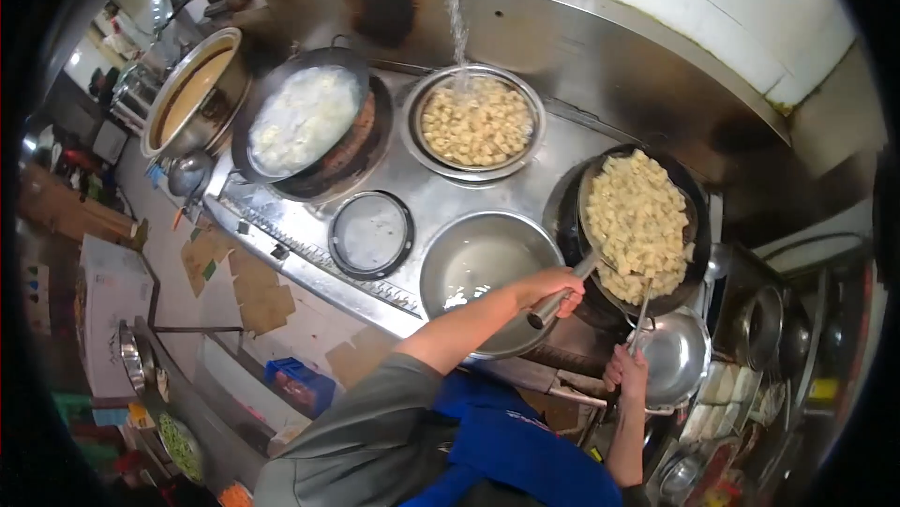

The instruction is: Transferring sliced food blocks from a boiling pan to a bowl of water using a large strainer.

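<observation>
My left hand (552,289) grips the thick metal handle (571,294) of what looks like a large strainer, which carries a heap of pale yellow cubes (636,215) over a dark wok (692,282). The cubes may be tofu or potato. In my right hand (626,370) is a long thin-handled utensil (643,317), its end hidden among the cubes. A wide metal basin (450,254) of cloudy liquid sits beneath my left forearm. Farther back, water (453,11) runs into a metal bowl (415,138) of similar cubes.
On the left, a tilted wok (242,148) holds pale, foamy food in liquid. Beside it stands a large pot (151,134) of brown liquid, with a ladle (188,175) below. A round black ring (337,254) lies on the steel counter. An empty metal pan (675,356) is near my right hand.
</observation>
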Tool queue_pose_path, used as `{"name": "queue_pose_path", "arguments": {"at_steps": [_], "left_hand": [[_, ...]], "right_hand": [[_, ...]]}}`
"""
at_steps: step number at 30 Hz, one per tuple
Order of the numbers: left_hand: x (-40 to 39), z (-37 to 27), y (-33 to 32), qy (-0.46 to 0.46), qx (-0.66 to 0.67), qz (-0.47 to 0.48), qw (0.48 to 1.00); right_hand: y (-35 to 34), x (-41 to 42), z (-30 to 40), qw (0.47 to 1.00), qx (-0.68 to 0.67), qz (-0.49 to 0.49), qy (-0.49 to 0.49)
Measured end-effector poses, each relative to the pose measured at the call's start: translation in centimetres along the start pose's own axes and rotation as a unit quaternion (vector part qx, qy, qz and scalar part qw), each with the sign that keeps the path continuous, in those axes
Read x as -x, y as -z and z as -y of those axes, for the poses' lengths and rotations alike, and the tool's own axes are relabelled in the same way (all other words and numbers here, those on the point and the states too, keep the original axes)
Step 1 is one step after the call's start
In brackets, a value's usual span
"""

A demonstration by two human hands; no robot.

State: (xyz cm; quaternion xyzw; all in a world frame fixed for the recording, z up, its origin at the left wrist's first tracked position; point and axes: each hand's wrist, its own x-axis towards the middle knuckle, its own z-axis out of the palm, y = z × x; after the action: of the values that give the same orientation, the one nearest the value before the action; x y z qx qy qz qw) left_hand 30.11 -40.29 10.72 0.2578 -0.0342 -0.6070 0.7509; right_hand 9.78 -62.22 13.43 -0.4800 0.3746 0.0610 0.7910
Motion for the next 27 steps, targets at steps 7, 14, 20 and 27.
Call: {"name": "queue_pose_path", "arguments": {"at_steps": [7,14,20,27], "left_hand": [[0.6,-0.8,0.4,0.038,0.018,-0.041,0.998],[-0.1,-0.2,0.5,0.039,0.024,-0.039,0.998],[-0.1,-0.4,-0.4,0.047,0.032,-0.05,0.997],[-0.1,-0.3,0.2,0.048,0.054,-0.05,0.996]], "right_hand": [[-2.0,0.3,0.4,1.0,0.021,-0.011,-0.001],[-1.7,0.9,0.7,1.0,-0.001,0.01,0.004],[-1.4,1.1,0.6,0.999,-0.016,0.02,0.019],[-1.1,0.5,0.4,0.999,-0.021,0.027,0.009]]}}
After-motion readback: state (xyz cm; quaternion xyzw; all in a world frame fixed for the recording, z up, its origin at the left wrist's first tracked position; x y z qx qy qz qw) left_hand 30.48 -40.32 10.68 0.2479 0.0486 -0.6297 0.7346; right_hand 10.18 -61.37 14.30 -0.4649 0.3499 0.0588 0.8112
